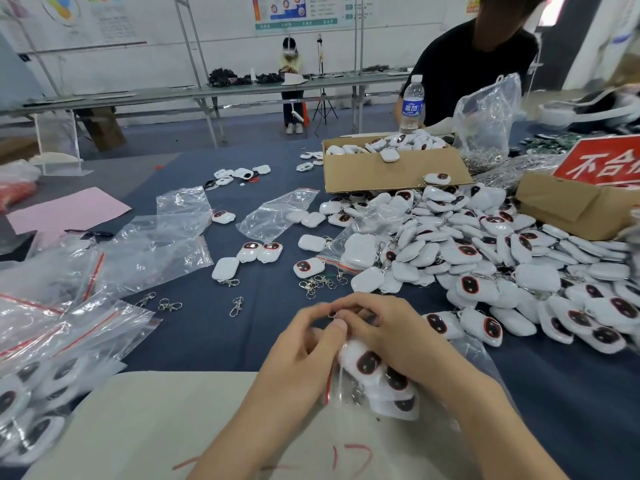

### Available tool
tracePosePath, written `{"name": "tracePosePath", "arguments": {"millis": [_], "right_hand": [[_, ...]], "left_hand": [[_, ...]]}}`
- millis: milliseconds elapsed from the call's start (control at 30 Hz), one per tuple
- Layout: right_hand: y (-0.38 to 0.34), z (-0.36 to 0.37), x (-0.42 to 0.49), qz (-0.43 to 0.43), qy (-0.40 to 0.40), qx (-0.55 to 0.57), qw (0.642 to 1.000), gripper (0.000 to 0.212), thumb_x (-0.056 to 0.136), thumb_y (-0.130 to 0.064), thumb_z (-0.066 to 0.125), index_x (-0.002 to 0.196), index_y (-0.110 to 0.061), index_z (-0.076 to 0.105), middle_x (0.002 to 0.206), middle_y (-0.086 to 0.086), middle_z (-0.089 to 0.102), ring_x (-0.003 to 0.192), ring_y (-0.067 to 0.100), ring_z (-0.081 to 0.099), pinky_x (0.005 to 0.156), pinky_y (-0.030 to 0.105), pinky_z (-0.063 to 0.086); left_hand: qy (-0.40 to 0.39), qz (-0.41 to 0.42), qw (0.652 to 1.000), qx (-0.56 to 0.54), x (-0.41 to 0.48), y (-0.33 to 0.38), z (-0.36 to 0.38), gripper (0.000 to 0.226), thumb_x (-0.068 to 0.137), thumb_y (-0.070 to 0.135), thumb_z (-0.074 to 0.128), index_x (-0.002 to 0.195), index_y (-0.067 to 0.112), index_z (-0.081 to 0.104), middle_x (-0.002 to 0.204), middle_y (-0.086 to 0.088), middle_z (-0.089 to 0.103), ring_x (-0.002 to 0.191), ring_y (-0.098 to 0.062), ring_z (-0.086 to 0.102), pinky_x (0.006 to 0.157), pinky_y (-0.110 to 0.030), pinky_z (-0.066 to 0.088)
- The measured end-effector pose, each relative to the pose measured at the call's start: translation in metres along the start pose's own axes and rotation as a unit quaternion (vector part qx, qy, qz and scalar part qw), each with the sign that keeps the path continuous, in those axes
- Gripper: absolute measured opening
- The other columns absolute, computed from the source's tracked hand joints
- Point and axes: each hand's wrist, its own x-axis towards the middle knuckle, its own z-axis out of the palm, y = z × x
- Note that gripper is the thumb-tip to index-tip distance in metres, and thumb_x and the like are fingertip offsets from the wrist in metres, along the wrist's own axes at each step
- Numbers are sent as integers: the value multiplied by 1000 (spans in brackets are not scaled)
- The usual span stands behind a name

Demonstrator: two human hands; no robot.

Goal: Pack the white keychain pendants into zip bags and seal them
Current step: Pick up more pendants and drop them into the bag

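Blue table (214, 327), zip bag (382, 384) under right hand (391, 336)

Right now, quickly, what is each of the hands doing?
Left hand: closed, gripping the filled zip bag.
Right hand: closed, fingers curled over the top of the same bag.

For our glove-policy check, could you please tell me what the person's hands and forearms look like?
The left hand and the right hand are bare: no gloves, rings or bracelets show. The left forearm and right forearm are uncovered to the frame's edge, with no sleeve or watch in view. The visible thumbnail is short and unpainted.
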Motion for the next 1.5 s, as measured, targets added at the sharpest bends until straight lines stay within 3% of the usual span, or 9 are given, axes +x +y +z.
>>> {"name": "tracePosePath", "arguments": {"millis": [133,300,467,600,833,1033,1233,1367,1500], "right_hand": [[-5,-1,-2,0,-11,5,1000,18,95,-31,64,102,-46,70,87,-19,74,83,4,69,83,35,57],[-8,-13,-3,-22,72,26,997,20,99,-25,61,107,-39,73,90,-22,73,80,-7,65,69,9,48],[2,-28,-6,32,232,-261,936,39,102,-20,51,141,-25,56,153,5,46,146,21,30,122,40,21],[10,-30,-9,149,183,-360,903,54,105,-28,39,157,-29,25,167,13,5,154,35,-5,124,52,-1],[5,-30,-11,109,270,-341,894,38,99,-11,53,135,-20,60,136,10,49,124,32,43,104,43,34],[7,-30,-14,138,216,-368,894,50,103,-24,49,151,-23,36,151,8,38,137,30,38,119,44,24],[4,-35,-12,86,276,-250,924,42,105,-13,42,148,-13,44,132,12,60,112,31,55,92,36,40],[-1,-41,-9,61,310,-75,946,39,107,-25,41,146,-28,41,91,-3,67,74,16,60,67,31,39],[-7,-38,-7,44,298,134,944,20,106,-34,44,122,-44,50,97,-19,68,69,7,73,63,13,48]], "left_hand": [[-48,33,998,39,-1,-5,0,33,100,24,59,122,49,56,59,8,57,52,-9,44,50,-21,39],[22,61,997,44,7,-10,-3,38,100,15,56,118,48,59,71,-7,66,58,-13,53,60,-28,47],[130,64,989,-8,16,-12,-10,31,102,2,45,111,27,63,83,0,72,64,-20,68,58,-28,56],[168,101,978,69,25,-14,-19,33,100,5,45,105,33,63,80,7,69,62,-9,62,56,-20,51],[149,102,979,92,27,-17,-17,34,100,7,45,104,36,62,77,8,68,57,-7,55,54,-17,45],[144,115,977,104,28,-18,-17,33,100,6,45,103,35,61,76,9,68,55,-8,54,52,-15,42],[143,118,976,115,28,-18,-17,32,100,7,45,102,35,61,76,11,68,55,-7,55,54,-14,44],[134,124,978,99,24,-16,-16,31,102,12,48,100,40,63,80,9,69,60,-8,57,56,-15,45],[54,167,979,108,14,-13,-11,18,97,39,56,108,45,68,103,15,71,93,-2,67,77,-12,50]]}}
